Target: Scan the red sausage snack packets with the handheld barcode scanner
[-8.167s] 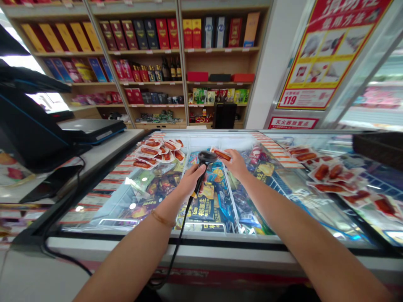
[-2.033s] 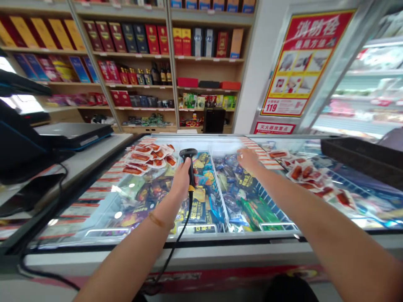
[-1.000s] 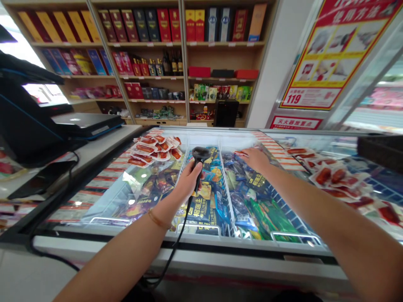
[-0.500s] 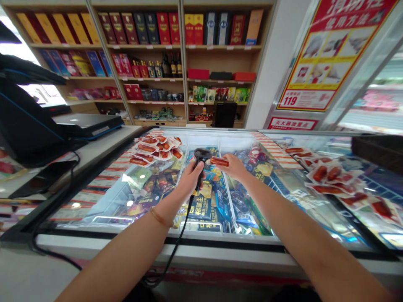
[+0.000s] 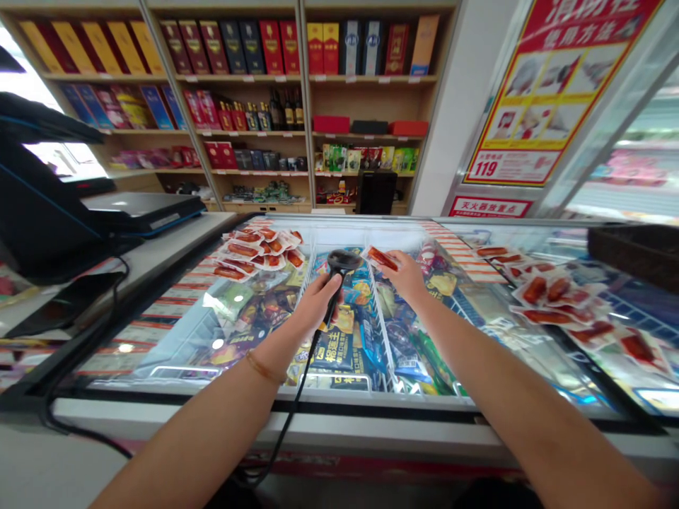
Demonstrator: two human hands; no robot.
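Observation:
My left hand is wrapped round the handle of a black corded barcode scanner, held over the middle of the glass-topped freezer. Between the fingers of my right hand is a packaged sausage, tilted, just right of the scanner head and apart from it. A pile of packaged sausages lies on the glass to the left. More packaged sausages are spread out at the right.
Under the freezer glass are wire baskets of bagged goods. A scale stands on the left counter beside a dark terminal. The scanner's cord hangs over the front edge. A dark basket sits far right; stocked shelves stand behind.
The packaged sausage in my right hand has moved slightly right and up, away from the scanner head, and is now more tilted. My left hand still holds the scanner in nearly the same place.

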